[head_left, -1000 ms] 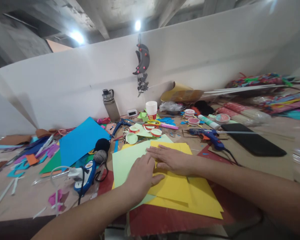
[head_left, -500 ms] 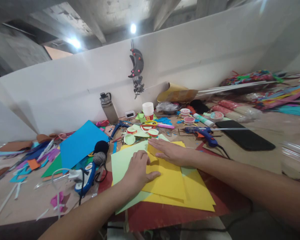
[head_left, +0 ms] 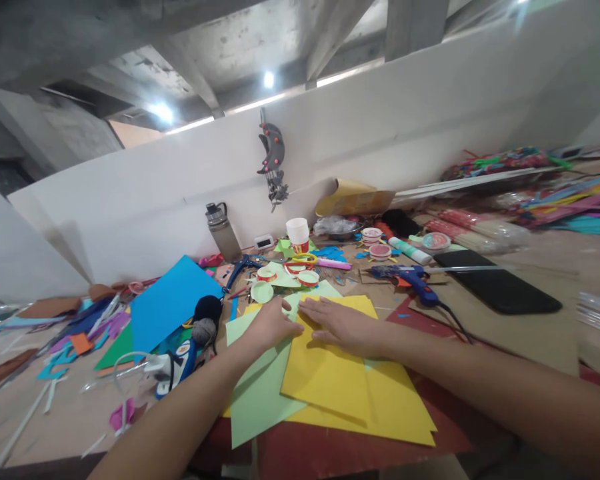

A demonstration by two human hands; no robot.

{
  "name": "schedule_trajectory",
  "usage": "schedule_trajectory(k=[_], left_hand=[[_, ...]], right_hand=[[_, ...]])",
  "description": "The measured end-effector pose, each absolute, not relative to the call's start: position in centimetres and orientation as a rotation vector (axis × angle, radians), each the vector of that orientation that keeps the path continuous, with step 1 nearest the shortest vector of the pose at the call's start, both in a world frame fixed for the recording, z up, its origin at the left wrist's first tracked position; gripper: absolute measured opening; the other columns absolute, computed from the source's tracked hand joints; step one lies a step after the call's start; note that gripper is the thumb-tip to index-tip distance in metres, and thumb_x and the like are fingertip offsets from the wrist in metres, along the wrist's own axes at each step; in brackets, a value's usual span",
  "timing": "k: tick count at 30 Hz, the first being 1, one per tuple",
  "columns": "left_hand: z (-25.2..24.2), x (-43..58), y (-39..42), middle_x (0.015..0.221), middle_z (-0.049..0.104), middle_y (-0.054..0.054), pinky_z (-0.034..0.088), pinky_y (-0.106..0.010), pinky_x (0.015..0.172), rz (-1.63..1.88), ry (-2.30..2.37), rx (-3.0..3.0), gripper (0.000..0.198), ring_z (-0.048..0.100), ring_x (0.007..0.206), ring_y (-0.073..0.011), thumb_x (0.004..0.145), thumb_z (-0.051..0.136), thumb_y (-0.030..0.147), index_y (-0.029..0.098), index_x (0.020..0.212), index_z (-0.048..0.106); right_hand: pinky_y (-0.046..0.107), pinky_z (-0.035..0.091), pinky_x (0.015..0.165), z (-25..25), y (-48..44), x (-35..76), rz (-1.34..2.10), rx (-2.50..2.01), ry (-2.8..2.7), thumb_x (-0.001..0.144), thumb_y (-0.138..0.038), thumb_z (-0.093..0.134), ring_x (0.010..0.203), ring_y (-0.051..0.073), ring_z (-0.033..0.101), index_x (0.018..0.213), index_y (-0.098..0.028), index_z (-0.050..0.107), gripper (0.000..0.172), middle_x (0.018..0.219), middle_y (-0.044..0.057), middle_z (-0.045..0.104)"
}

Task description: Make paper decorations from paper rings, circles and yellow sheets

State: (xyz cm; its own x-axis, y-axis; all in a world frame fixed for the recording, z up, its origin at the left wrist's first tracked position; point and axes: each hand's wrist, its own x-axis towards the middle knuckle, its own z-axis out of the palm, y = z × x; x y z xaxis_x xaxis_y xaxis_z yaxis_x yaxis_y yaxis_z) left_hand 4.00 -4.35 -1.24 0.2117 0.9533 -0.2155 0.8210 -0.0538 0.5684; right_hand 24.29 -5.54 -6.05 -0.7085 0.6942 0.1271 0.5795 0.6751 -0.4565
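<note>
My right hand (head_left: 341, 324) lies flat, fingers stretched out, on a folded yellow sheet of paper (head_left: 325, 380) near its upper left edge. Close beside that left edge is my left hand (head_left: 270, 325), thumb and fingers apart, over a light green sheet (head_left: 260, 387). Its thumb tip reaches the yellow sheet's edge; whether it presses there I cannot tell. Beneath the folded piece lie more yellow sheets (head_left: 400, 407). Small paper-cup rings with green discs (head_left: 261, 291) sit just beyond my hands.
Right of the papers are a blue glue gun (head_left: 417, 283) with a cord and a black phone (head_left: 500, 280). On the left lie blue sheets (head_left: 167, 303), yarn balls (head_left: 203, 330) and a white plug (head_left: 157, 365). A bottle (head_left: 223, 233) and paper cups (head_left: 298, 233) stand at the back.
My left hand has moved left and away from me, off the middle of the yellow sheet to its edge. My right hand stays flat on the sheet. The view has tilted up slightly.
</note>
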Motion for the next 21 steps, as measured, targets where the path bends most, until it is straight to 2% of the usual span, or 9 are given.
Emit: schedule_trajectory(k=[3, 6, 10, 13, 16, 18, 19, 21], left_hand=[[-1.6, 4.1, -3.8, 0.077, 0.067, -0.002, 0.037, -0.023, 0.054, 0.298, 1.685, 1.907, 0.047, 0.061, 0.069, -0.0170, 0.060, 0.074, 0.028, 0.016, 0.101, 0.055], [-2.1, 4.1, -3.4, 0.066, 0.063, 0.001, 0.035, -0.023, 0.053, 0.335, 1.647, 1.895, 0.040, 0.057, 0.061, -0.0151, 0.058, 0.075, 0.027, 0.017, 0.092, 0.057], [-2.3, 3.9, -3.6, 0.060, 0.061, 0.003, 0.034, -0.024, 0.052, 0.424, 1.489, 1.825, 0.031, 0.053, 0.054, -0.0134, 0.059, 0.072, 0.023, 0.018, 0.084, 0.054], [-1.8, 3.7, -3.8, 0.064, 0.063, 0.002, 0.036, -0.023, 0.053, 0.495, 1.451, 1.750, 0.035, 0.055, 0.057, -0.0135, 0.060, 0.069, 0.021, 0.018, 0.091, 0.053], [-1.2, 3.5, -3.6, 0.071, 0.065, 0.000, 0.039, -0.023, 0.057, 0.603, 1.417, 1.778, 0.040, 0.057, 0.064, -0.0143, 0.064, 0.069, 0.027, 0.017, 0.100, 0.054], [-0.7, 3.5, -3.3, 0.073, 0.064, 0.000, 0.037, -0.023, 0.057, 0.622, 1.386, 1.880, 0.032, 0.056, 0.065, -0.0142, 0.071, 0.064, 0.036, 0.017, 0.096, 0.059], [-0.4, 3.6, -3.2, 0.070, 0.062, 0.000, 0.035, -0.023, 0.055, 0.588, 1.382, 1.930, 0.027, 0.053, 0.062, -0.0136, 0.075, 0.061, 0.040, 0.017, 0.089, 0.062], [0.2, 3.9, -3.0, 0.058, 0.052, 0.003, 0.027, -0.025, 0.049, 0.477, 1.383, 1.974, 0.031, 0.043, 0.053, -0.0114, 0.080, 0.052, 0.045, 0.017, 0.070, 0.060]], right_hand=[[0.043, 0.019, 0.119, -5.7, -5.8, 24.2, 0.615, -1.007, -2.550, 0.095, -0.051, 0.041, 0.144, 0.026, 0.026, 0.147, -0.014, 0.040, 0.064, 0.154, 0.014, 0.036], [0.042, 0.027, 0.115, -5.2, -5.3, 23.9, 0.620, -1.055, -2.413, 0.097, -0.046, 0.037, 0.141, 0.026, 0.033, 0.145, -0.014, 0.043, 0.058, 0.151, 0.014, 0.041], [0.045, 0.032, 0.110, -4.2, -3.4, 22.8, 0.352, -1.024, -2.461, 0.092, -0.023, 0.045, 0.135, 0.028, 0.039, 0.138, -0.014, 0.050, 0.047, 0.144, 0.016, 0.049], [0.048, 0.033, 0.104, -3.1, -1.9, 22.2, 0.235, -0.955, -2.624, 0.088, -0.014, 0.048, 0.117, 0.029, 0.053, 0.109, -0.018, 0.070, 0.031, 0.116, 0.013, 0.069], [0.042, 0.038, 0.092, -1.5, -0.9, 22.4, 0.243, -0.932, -2.659, 0.088, -0.018, 0.049, 0.091, 0.024, 0.062, 0.077, -0.020, 0.073, 0.027, 0.082, 0.009, 0.073], [0.038, 0.038, 0.087, -0.3, -0.5, 22.9, 0.236, -0.918, -2.653, 0.089, -0.021, 0.050, 0.084, 0.022, 0.061, 0.073, -0.020, 0.073, 0.028, 0.077, 0.007, 0.072], [0.036, 0.039, 0.084, 0.3, -0.4, 23.3, 0.246, -0.920, -2.632, 0.088, -0.023, 0.051, 0.082, 0.021, 0.061, 0.073, -0.020, 0.073, 0.027, 0.076, 0.006, 0.072], [0.033, 0.039, 0.078, 1.4, 0.0, 24.2, 0.318, -0.943, -2.553, 0.086, -0.028, 0.055, 0.079, 0.020, 0.061, 0.073, -0.021, 0.074, 0.023, 0.077, 0.005, 0.072]])
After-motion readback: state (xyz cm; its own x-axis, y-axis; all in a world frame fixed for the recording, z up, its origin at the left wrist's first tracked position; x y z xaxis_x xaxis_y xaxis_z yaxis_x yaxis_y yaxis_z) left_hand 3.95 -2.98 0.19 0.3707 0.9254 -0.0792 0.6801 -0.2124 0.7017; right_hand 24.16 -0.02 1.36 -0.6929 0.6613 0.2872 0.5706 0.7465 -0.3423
